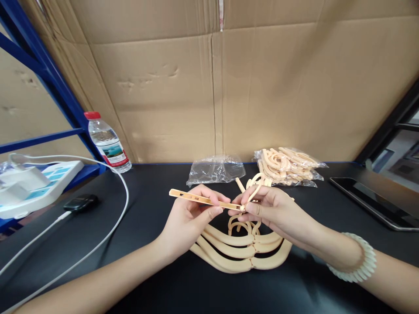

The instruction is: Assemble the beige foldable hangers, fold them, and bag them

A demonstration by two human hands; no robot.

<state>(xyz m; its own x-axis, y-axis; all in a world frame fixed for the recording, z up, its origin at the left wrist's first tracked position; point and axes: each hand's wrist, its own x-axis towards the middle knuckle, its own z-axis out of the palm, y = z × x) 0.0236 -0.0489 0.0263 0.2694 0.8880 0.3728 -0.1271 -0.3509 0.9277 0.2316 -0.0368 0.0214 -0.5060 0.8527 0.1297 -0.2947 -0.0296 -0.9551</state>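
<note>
My left hand [193, 213] is closed in a pinch around a long, flat beige plastic hanger arm [186, 195] with slots along it. In my right hand [278, 209] is a thin curved beige hook [255, 192], held between thumb and fingers. The hook's lower end meets the right end of the slotted arm; whether the two are joined cannot be seen. Below both hands lie several beige folding clothes hangers [225, 264], stacked with arms spread. More curved beige pieces [258, 179] show behind my right fingers, partly hidden.
A clear plastic bag [216, 170] and filled bags of beige parts [288, 163] lie at the back. A phone [376, 203] rests on the right. At left are a water bottle [111, 148], a power strip [49, 187], a black device [81, 202] and a looping white cable [126, 196].
</note>
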